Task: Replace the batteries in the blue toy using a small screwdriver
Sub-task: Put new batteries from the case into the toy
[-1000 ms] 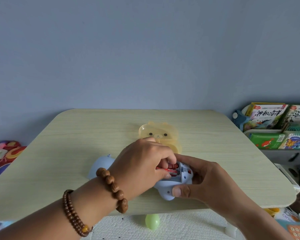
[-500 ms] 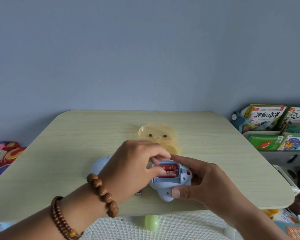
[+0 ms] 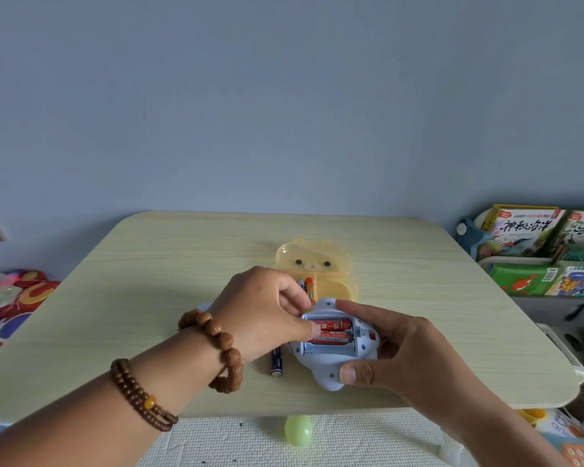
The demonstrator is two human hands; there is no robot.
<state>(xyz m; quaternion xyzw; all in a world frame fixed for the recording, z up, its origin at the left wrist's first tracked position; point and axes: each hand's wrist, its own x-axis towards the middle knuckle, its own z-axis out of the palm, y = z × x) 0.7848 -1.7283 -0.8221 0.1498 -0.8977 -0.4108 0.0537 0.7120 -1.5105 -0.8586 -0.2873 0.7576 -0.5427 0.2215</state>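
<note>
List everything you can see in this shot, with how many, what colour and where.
Table: one, pale wood, centre.
Blue toy: one, light blue, on the table's near part, battery bay open.
Red batteries: two, red, in the toy's bay; a third slot looks empty.
Dark battery: one, dark blue, on the table left of the toy.
Bear case: one, translucent yellow, open behind the toy, holding batteries, at least two, one orange.
Ball: one, pale green, on the floor mat.
Books: several, multicoloured, shelf at right.
Toys: a pile, mostly red, far left.
Bracelets: two, brown beads, left wrist.
Left hand: at the bay.
Right hand: holding the toy.
</note>
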